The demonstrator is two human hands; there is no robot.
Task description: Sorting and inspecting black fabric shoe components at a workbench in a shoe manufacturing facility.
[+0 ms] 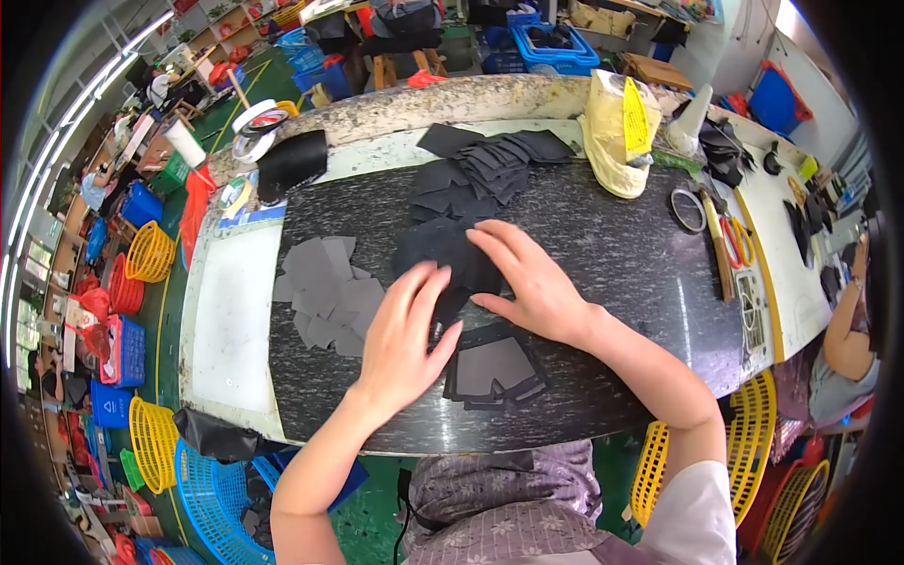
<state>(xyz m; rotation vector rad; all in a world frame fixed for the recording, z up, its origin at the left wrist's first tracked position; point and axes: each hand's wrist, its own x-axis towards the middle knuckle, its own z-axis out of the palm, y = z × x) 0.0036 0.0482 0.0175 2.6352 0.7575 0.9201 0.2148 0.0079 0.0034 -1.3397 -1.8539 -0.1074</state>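
Dark, thin, flat cut pieces [428,243] lie between my hands; I cannot tell whether they are leather or fabric. My right hand [537,287] curves round their right edge, fingers on top and thumb below. My left hand [405,339] is at their lower left, thumb apart from the fingers and its fingertips smeared by motion. Beyond them, a fanned row of black pieces [494,169] runs to the table's far side. A loose heap of grey pieces [325,292] spreads to the left. Nearer me is a small stack [494,369], grey piece on top of black.
The dark speckled tabletop [621,377] carries scissors [742,243], a tape roll [688,211] and a pale yellow bag [617,137]. A black sheet [292,165] lies at far left. Blue basket [221,499] and yellow basket [753,443] flank me. Another person's arm [847,320] shows right.
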